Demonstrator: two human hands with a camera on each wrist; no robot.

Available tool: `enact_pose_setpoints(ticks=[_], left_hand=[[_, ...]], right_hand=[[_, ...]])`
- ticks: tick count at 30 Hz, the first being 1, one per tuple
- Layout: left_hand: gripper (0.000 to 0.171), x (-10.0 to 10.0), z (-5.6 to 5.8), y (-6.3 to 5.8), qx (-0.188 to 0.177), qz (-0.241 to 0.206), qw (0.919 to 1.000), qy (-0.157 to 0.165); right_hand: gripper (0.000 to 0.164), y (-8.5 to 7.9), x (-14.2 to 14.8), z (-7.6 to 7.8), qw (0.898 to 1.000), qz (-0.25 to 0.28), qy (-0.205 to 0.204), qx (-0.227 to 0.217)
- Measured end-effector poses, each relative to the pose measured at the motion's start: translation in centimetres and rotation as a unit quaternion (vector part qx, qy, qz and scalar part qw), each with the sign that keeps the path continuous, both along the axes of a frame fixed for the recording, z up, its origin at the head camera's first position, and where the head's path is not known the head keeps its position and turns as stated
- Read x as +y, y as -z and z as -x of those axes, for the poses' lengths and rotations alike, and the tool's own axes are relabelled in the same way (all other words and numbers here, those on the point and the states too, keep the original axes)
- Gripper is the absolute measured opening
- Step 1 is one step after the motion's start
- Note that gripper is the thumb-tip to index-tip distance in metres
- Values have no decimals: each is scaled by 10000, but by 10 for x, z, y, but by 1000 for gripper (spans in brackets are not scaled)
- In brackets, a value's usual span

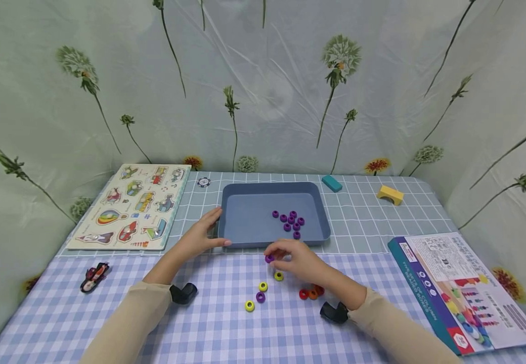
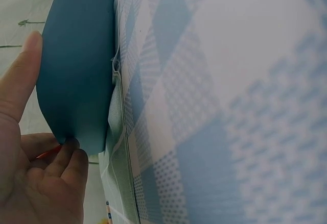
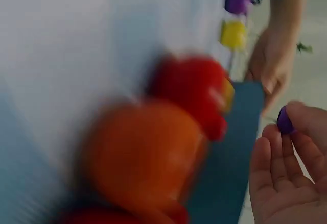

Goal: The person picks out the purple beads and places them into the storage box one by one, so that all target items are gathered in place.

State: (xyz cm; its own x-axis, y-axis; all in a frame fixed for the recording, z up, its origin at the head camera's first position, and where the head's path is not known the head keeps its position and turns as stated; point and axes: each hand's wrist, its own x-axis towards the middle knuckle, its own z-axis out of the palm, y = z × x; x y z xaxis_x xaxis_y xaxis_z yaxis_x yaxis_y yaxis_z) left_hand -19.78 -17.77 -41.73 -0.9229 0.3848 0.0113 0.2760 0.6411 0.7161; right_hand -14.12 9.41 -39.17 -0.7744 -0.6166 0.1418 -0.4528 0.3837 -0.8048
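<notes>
A blue-grey tray (image 1: pixel 272 244) lies on the table with several purple beads (image 1: pixel 292 220) at its right side. My left hand (image 1: pixel 198 239) holds the tray's front left corner, thumb at the front rim and fingers against the left side (image 2: pixel 46 173). In front of the tray, my right hand (image 1: pixel 297 259) pinches a purple bead (image 3: pixel 285 121) between thumb and fingertips. Nearby on the checked cloth lie yellow beads (image 1: pixel 263 286) and another purple bead (image 1: pixel 260 297). Red beads (image 1: pixel 303 294) and orange beads (image 1: pixel 312 294) sit under my right forearm.
A wooden picture puzzle board (image 1: pixel 128 207) lies at the left, a small toy motorbike (image 1: pixel 94 277) before it. At the right is a bead-set box (image 1: pixel 465 293). Behind are a teal block (image 1: pixel 332 183), a yellow arch block (image 1: pixel 390 195) and a round chip (image 1: pixel 204 182).
</notes>
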Motion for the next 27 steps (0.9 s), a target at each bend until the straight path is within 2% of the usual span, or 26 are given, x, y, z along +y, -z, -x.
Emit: enact_pose_setpoints(ticks=[2, 4, 9, 13, 16, 22, 27], left_hand=[[98, 0, 0, 0, -15, 9, 10000, -20], [98, 0, 0, 0, -33, 21, 10000, -29], [99, 0, -1, 0, -24, -6, 10000, -8], [99, -1, 0, 0, 7, 26, 10000, -16], [99, -1, 0, 0, 0, 56, 10000, 10], [100, -1, 0, 1, -24, 67, 10000, -20], [99, 0, 1, 1, -29, 71, 10000, -13]], right_hand=[[20, -11, 2, 5, 9997, 193, 130, 40], [20, -15, 6, 15, 9991, 323, 291, 26], [24, 5, 19, 55, 9956, 340, 872, 7], [22, 14, 23, 73, 9917, 41, 1277, -106], [21, 19, 23, 79, 9891, -303, 1427, -214], [20, 19, 18, 82, 9870, -884, 1340, 94], [21, 17, 15, 83, 9818, -1231, 1447, 88]])
